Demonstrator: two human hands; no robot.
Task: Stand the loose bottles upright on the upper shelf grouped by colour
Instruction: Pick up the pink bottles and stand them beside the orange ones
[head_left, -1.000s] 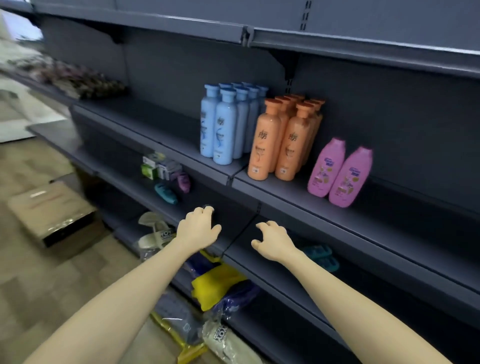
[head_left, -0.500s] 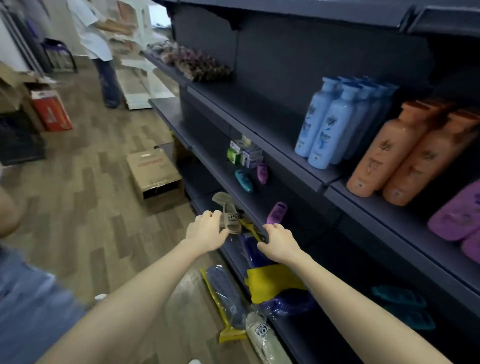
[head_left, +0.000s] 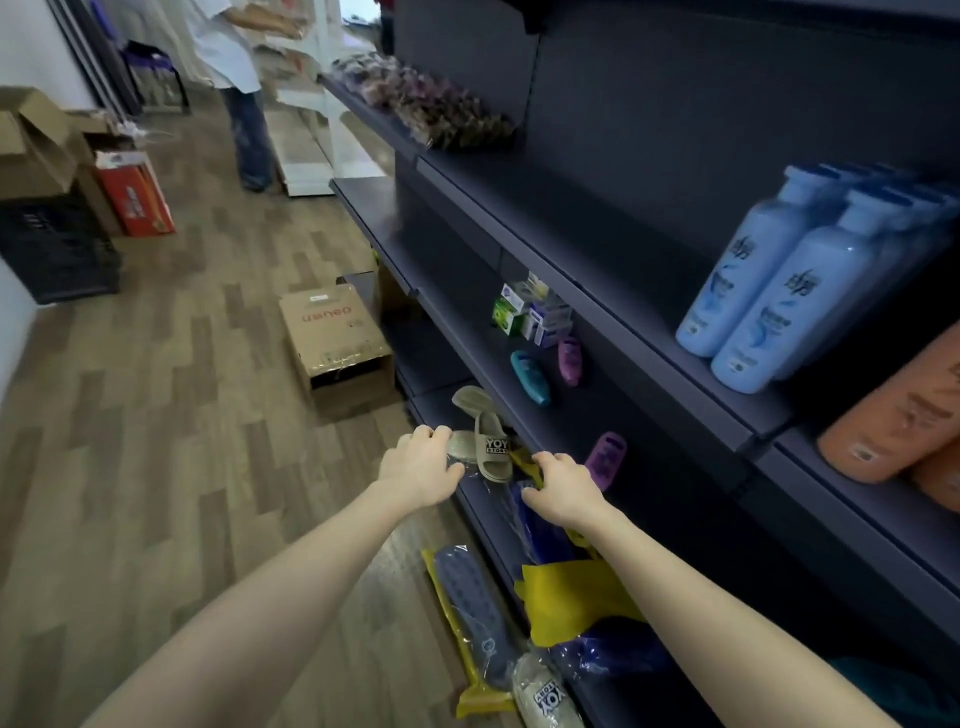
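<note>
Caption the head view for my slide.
Left hand and right hand hover near a lying purple bottle; blue bottles stand above.

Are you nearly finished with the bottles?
Partly. Tall blue plastic bottles and orange plastic bottles already stand grouped on the upper shelf. The left hand and right hand hold no bottle. A small teal bottle and two small purple bottles lie on the lower shelf.
</note>
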